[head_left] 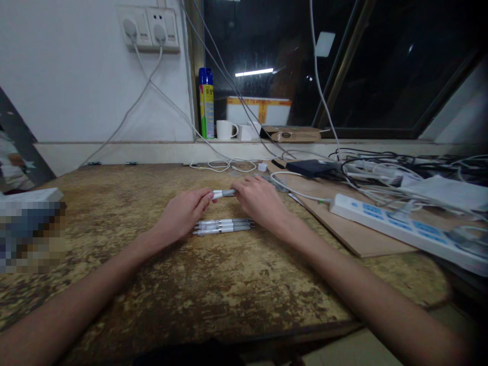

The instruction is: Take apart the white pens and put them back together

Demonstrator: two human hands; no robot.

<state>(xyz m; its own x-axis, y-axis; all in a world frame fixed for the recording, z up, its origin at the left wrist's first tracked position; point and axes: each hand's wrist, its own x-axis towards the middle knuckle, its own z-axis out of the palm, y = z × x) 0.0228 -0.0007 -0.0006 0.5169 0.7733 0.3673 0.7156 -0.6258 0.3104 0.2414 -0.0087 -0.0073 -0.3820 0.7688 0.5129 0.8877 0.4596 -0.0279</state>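
Two bare hands at the centre of the frame, with a white-and-grey pen (223, 194) spanning the gap between them above a worn table (213, 284); the left hand (186, 209) has thumb and fingers pinched on its white end; the right hand (258, 200) has its fingers closed around the grey end, its thumb hidden. Just below in the frame, a row of similar pens (223, 226) lies side by side on the tabletop; at right, a white power strip (375, 218) rests partly over a brown board (343, 231).
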